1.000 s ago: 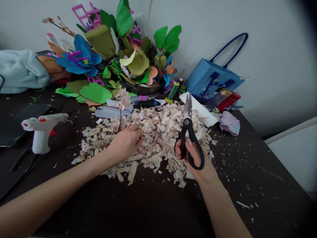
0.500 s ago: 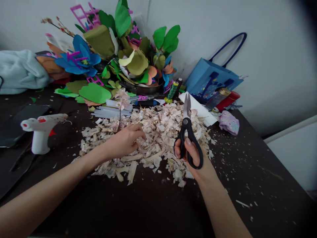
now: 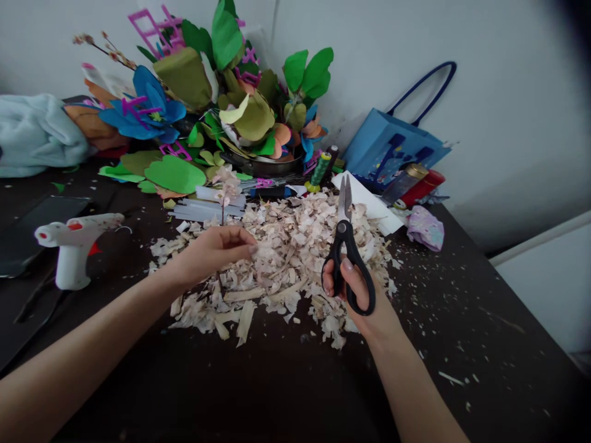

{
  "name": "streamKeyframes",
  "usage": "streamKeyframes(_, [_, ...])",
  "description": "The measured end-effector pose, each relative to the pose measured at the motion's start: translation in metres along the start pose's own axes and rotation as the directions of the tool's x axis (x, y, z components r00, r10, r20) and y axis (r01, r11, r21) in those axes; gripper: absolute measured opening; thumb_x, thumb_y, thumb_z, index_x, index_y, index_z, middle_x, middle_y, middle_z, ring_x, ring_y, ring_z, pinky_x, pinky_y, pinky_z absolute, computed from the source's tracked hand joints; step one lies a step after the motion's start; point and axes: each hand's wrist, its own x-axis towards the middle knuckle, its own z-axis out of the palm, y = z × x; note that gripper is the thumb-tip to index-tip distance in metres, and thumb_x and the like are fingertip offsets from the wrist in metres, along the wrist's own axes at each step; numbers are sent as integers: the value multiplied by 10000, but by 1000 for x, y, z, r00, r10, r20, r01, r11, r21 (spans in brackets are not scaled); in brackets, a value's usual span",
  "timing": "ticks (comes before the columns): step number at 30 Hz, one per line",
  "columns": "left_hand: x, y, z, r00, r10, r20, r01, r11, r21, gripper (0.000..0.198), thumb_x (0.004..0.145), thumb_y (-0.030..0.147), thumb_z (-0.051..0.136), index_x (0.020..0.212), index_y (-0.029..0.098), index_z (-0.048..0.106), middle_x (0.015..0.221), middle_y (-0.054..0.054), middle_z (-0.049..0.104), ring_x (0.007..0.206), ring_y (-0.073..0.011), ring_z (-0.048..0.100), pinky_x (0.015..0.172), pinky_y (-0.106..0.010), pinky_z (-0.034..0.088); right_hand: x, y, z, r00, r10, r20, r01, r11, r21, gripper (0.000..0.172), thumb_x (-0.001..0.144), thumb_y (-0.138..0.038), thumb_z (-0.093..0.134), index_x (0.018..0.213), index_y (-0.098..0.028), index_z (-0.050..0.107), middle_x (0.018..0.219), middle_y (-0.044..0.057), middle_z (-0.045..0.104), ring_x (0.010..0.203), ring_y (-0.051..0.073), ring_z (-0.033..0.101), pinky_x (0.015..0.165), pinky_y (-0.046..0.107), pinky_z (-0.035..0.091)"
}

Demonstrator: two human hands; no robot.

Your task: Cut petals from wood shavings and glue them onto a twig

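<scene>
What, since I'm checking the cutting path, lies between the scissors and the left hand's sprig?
Nothing upright does: only the flat pile of pale shavings lies between the scissors in the right hand and the sprig in the left hand.

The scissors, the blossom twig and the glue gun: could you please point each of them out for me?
scissors [image 3: 342, 229], head view, on the pivot between blades and handles.
blossom twig [image 3: 228, 183], head view, on the pale blossoms at its top.
glue gun [image 3: 78, 227], head view, on its white barrel.
</scene>
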Motion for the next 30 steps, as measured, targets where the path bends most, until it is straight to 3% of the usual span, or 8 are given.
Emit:
streamKeyframes(3, [-3, -3, 0, 991, -125, 43, 132, 947, -293, 197, 812, 397, 649, 808, 203, 616, 679, -17, 634, 596, -137, 574, 563, -279, 501, 0, 1, 3, 1000, 11, 8, -11, 1000, 5, 353, 842, -537, 626, 819, -186, 647, 650, 6, 548, 562, 128, 474, 517, 269, 341])
streamKeyframes(7, [-8, -6, 8, 977, -198, 82, 213, 870, -445, 197, 792, 378, 684, 795, 200, 600, 679, -6, 604, 574, -115, 546, 555, -271, 491, 1, 7, 7, 999, 13, 50, -14, 1000, 17, 323, 863, -502, 619, 804, -185, 638, 654, 4, 554, 576, 130, 506, 544, 269, 380])
streamKeyframes(14, [-18, 4, 17, 967, -218, 130, 253, 837, -485, 240, 752, 390, 725, 766, 188, 595, 632, 23, 537, 560, -93, 495, 522, -234, 425, -1, 15, 13, 990, 29, 141, -29, 1000, -6, 273, 814, -454, 694, 850, -197, 611, 675, -10, 567, 595, 139, 524, 602, 285, 424])
streamKeyframes(22, [-28, 9, 34, 959, -175, 222, 254, 880, -401, 246, 796, 391, 695, 820, 168, 594, 617, 42, 541, 555, -78, 449, 519, -205, 332, -5, 26, 35, 998, 35, 58, -35, 999, -13, 340, 640, -340, 817, 854, -219, 583, 871, 20, 646, 748, 172, 589, 693, 294, 487])
streamKeyframes(30, [-31, 9, 41, 928, -88, 362, 230, 900, -370, 267, 787, 347, 711, 942, 163, 594, 783, 16, 573, 696, -104, 500, 622, -219, 382, -8, 26, 34, 996, 6, 94, 0, 998, -62, 230, 691, -267, 734, 847, -207, 576, 777, -4, 608, 657, 143, 548, 621, 273, 445])
